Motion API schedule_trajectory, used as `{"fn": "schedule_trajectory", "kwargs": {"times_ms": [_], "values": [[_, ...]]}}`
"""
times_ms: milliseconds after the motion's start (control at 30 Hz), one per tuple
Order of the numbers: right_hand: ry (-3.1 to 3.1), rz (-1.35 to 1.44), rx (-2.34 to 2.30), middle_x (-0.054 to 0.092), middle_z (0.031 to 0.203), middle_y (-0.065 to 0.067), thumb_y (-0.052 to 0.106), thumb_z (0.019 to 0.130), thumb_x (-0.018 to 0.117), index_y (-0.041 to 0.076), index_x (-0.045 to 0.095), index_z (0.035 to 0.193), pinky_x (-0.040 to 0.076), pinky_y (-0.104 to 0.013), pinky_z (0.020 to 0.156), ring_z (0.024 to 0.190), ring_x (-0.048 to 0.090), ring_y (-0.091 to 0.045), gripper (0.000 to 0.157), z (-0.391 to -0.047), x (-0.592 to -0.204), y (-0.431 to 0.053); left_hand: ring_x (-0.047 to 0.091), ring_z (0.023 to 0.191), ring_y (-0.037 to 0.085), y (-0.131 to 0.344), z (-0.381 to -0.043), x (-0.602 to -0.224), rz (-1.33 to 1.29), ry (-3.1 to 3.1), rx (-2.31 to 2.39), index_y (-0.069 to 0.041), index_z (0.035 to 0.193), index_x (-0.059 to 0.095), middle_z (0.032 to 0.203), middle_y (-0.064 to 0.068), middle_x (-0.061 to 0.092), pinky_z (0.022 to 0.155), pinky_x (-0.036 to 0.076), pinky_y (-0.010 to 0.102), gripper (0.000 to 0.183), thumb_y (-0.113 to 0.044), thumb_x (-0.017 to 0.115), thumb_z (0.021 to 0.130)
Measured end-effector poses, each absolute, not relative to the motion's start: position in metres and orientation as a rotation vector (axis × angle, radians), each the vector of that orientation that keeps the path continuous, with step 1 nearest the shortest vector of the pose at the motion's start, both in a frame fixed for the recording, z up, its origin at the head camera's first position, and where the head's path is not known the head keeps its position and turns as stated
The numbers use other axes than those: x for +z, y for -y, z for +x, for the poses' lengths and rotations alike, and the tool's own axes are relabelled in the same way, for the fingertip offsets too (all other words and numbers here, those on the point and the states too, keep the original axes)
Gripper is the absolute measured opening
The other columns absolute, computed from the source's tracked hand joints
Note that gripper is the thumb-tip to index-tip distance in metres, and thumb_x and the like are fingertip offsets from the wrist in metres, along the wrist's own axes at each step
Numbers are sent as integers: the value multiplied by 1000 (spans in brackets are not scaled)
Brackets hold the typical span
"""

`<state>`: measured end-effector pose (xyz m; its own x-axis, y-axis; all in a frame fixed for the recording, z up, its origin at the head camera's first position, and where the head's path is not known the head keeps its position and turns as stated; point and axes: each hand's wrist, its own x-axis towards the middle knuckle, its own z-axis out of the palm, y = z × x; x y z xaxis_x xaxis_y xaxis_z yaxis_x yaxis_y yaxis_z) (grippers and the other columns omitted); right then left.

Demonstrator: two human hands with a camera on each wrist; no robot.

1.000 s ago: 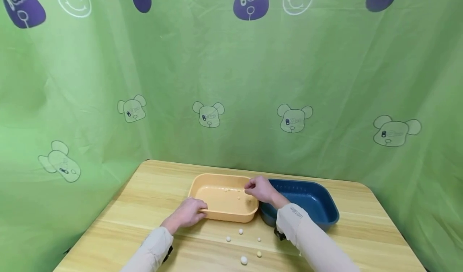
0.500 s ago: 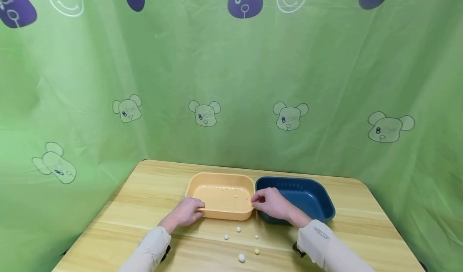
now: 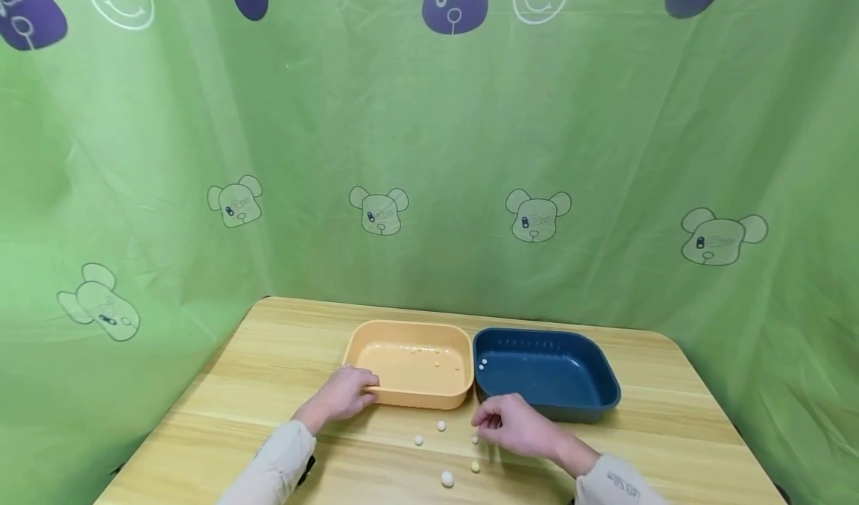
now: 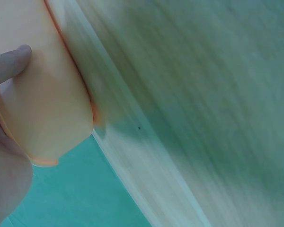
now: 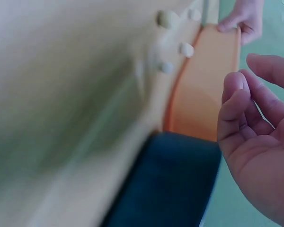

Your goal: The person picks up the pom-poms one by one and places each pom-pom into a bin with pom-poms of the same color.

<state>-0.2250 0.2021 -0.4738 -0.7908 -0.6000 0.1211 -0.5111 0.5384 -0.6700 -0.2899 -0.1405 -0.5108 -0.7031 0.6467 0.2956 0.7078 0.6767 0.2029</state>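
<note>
My left hand (image 3: 344, 393) grips the near-left rim of an orange plastic basin (image 3: 419, 399), its thumb (image 4: 14, 62) flat on the outer wall in the left wrist view. Several small yellowish balls lie inside the basin. My right hand (image 3: 513, 424) hovers over the table in front of a dark blue basin (image 3: 584, 414). Its fingers are loosely bent with nothing between them, and in the right wrist view a gap shows at the fingertips. Close by its fingertips is a small white ball (image 3: 475, 439). Two white balls (image 3: 483, 363) sit at the left inside the blue basin.
On the wooden table (image 3: 268, 386) in front of the basins lie more balls: a large white ball (image 3: 447, 479), a yellow ball (image 3: 475, 467) and two white balls (image 3: 430, 433). The basins stand side by side. A green printed curtain (image 3: 456, 266) hangs close behind the table.
My right hand has moved from above the orange basin back across the blue basin's left end to the table in front. Two white balls now show in the blue basin. My left hand stays put.
</note>
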Motion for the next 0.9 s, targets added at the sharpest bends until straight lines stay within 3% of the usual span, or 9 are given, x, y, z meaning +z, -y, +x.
{"fn": "schedule_trajectory", "kwargs": {"times_ms": [433, 900], "values": [[-2473, -865, -1141, 63, 76, 5, 4, 75, 75, 7, 69, 90, 49, -22, 61, 69, 55, -3, 17, -212, -502, -210, 39, 57, 3, 142, -290, -511, -1178, 2543, -462, -18, 68, 50, 63, -13, 49, 59, 34, 25, 26, -12, 72, 79], [-2513, -910, -1078, 57, 73, 9, 8, 71, 77, 13, 67, 82, 46, -20, 61, 68, 52, -2, 16, -207, -517, -204, 40, 58, 4, 141, -290, -509, -1125, 2673, -431, -19, 67, 49, 63, -15, 47, 62, 37, 26, 27, -15, 71, 83]]}}
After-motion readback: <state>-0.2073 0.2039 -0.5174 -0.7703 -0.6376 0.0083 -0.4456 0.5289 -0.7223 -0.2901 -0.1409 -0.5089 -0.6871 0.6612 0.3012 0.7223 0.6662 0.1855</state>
